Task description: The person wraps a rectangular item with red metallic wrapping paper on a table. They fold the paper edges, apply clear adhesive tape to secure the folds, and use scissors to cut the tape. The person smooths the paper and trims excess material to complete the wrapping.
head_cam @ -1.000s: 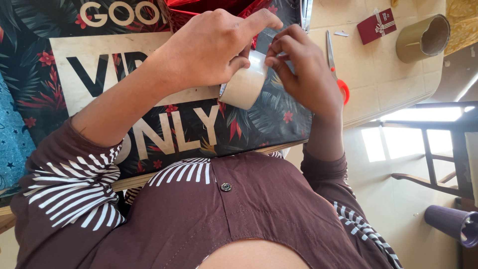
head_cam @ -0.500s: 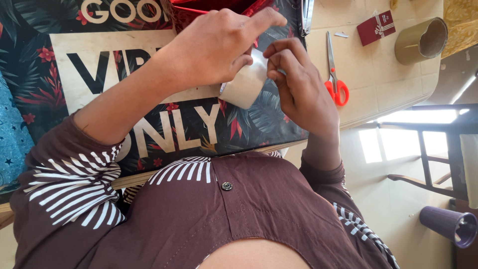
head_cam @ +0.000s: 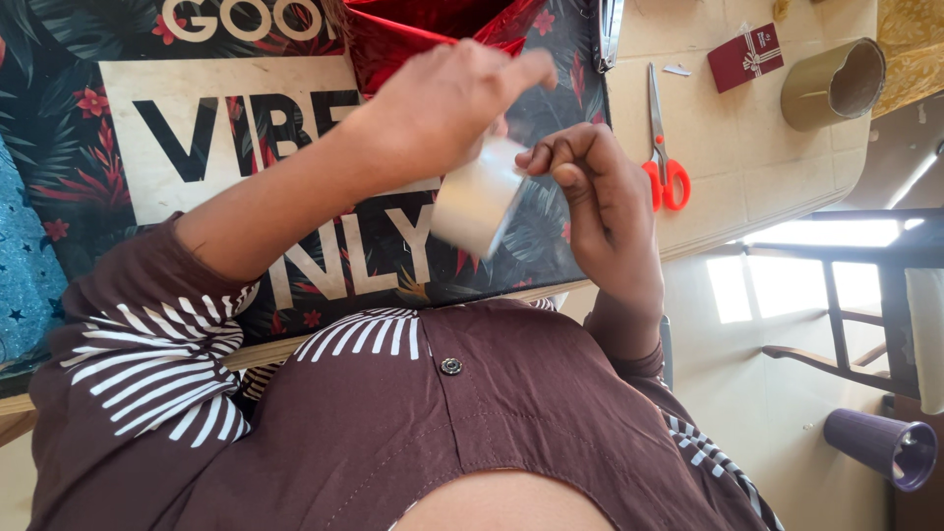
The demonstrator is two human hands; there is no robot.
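Note:
My left hand (head_cam: 442, 108) grips a roll of clear tape (head_cam: 479, 197) from above and holds it over a dark mat with a leaf and flower print (head_cam: 324, 265). The roll is blurred by motion. My right hand (head_cam: 600, 206) is just right of the roll, its thumb and fingers pinched together at the roll's rim where the tape's loose end lies. A shiny red wrapped shape (head_cam: 433, 34) lies on the mat just beyond my left hand.
Red-handled scissors (head_cam: 661, 147) lie on the pale wooden table (head_cam: 747, 167) right of the mat. Farther right are a small red gift box (head_cam: 744, 56) and a gold roll (head_cam: 831, 84). A blue glitter sheet (head_cam: 25, 246) is at the left, a purple cup (head_cam: 880, 447) on the floor.
My left hand has lowered and tilted the tape roll toward me. My right hand has shifted down with it, fingers still pinched at the rim. More of the red wrapping shows.

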